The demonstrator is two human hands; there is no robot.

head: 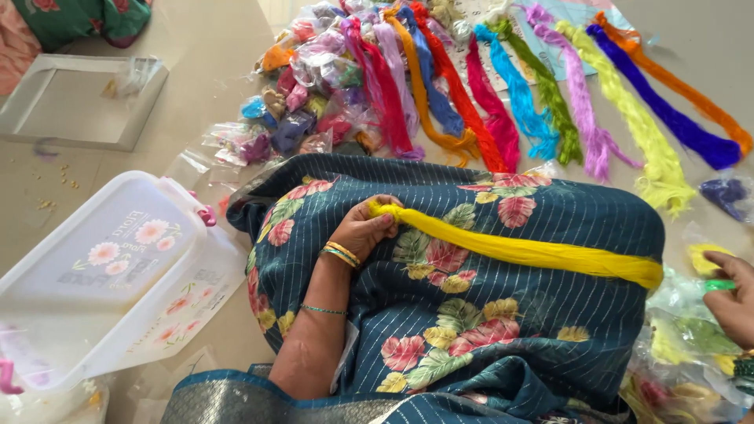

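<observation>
Across the dark blue flowered cloth (487, 314) over my lap lies a long yellow skein of thread (518, 250), and every place below is told from that cloth. My left hand (363, 229) rests on the cloth's upper left part with its fingers curled shut around the skein's left end, thumb on top. From there the skein runs rightward and slightly down to the cloth's right edge, where its end fans out a little. My right hand (734, 302) sits just off that right edge, half cut by the frame. A small green thing (719, 285) shows at its fingertips, but I cannot tell how far those fingers are closed or whether they grip it.

Beyond the cloth's far edge, a row of coloured skeins (550, 94) lies side by side, red, blue, green, purple and orange among them, their near ends close to the cloth. Beside them, at the far left edge, small plastic packets of thread (314, 102) are heaped. Left of the cloth a white plastic box lid with flowers (102, 267) lies near the cloth's edge, with bare floor between it and a grey tray (78, 98) farther off. Right of the cloth, more clear packets (683, 345) crowd against it.
</observation>
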